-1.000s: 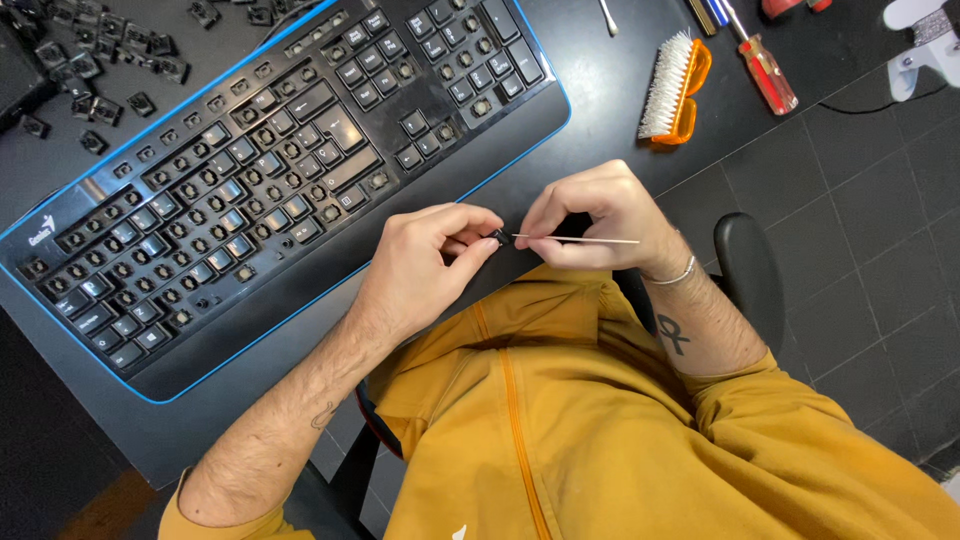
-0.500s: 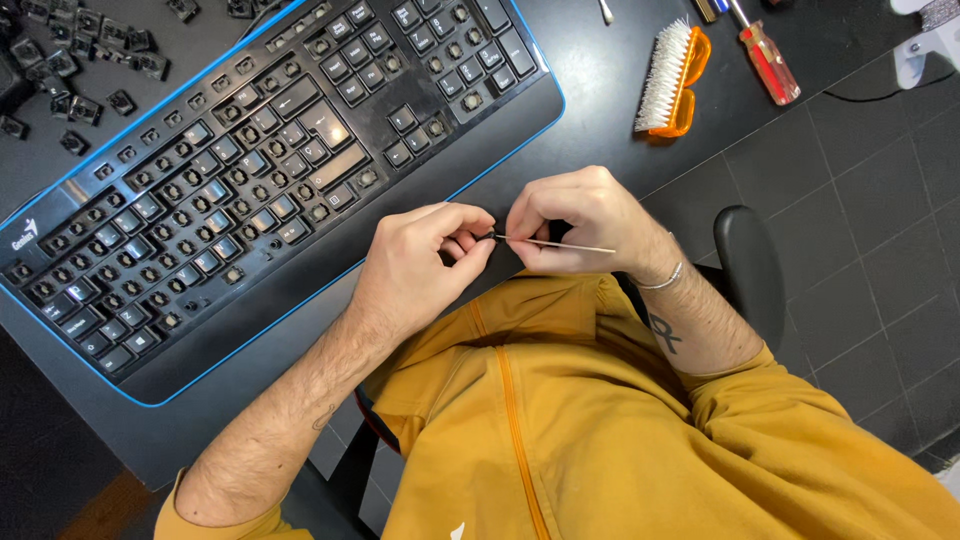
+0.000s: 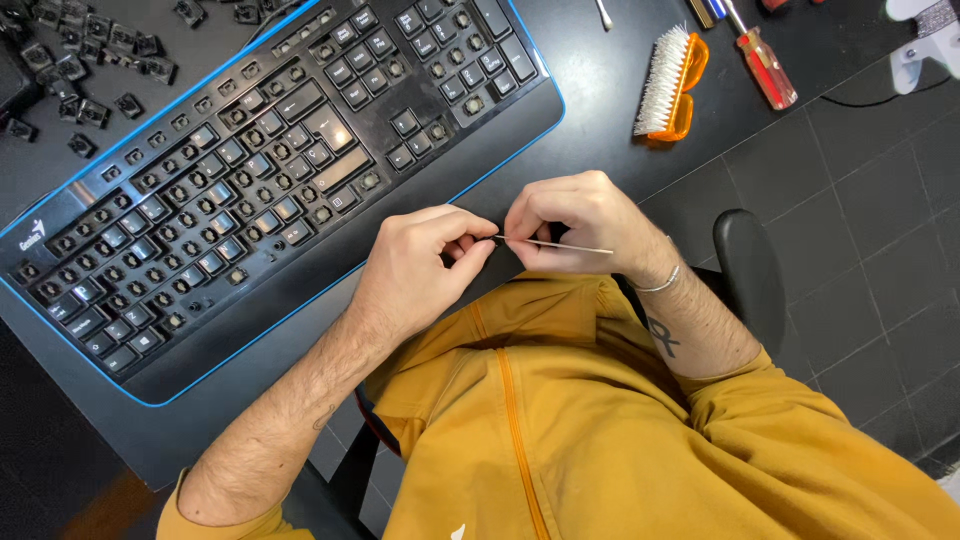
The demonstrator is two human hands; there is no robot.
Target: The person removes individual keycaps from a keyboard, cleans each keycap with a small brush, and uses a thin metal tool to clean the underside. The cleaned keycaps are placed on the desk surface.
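My right hand (image 3: pixel 580 222) pinches a thin pale stick (image 3: pixel 560 245), like a cotton swab, held level above my lap at the desk's near edge. My left hand (image 3: pixel 420 270) meets it, its thumb and fingers closed around the stick's dark left tip; what lies between those fingers is hidden. Just beyond both hands lies a black keyboard (image 3: pixel 250 180) with a blue rim, many of its keycaps removed so the round switch posts show.
Loose black keycaps (image 3: pixel 80 70) lie scattered at the far left of the black desk (image 3: pixel 600 120). An orange-backed white-bristle brush (image 3: pixel 672 85) and a red-handled screwdriver (image 3: pixel 765 68) rest at the far right. A chair armrest (image 3: pixel 750 265) sits by my right forearm.
Both hands stay pinched together on the stick, shifting slightly in view as my head moves. The keyboard and tools have not moved on the desk.
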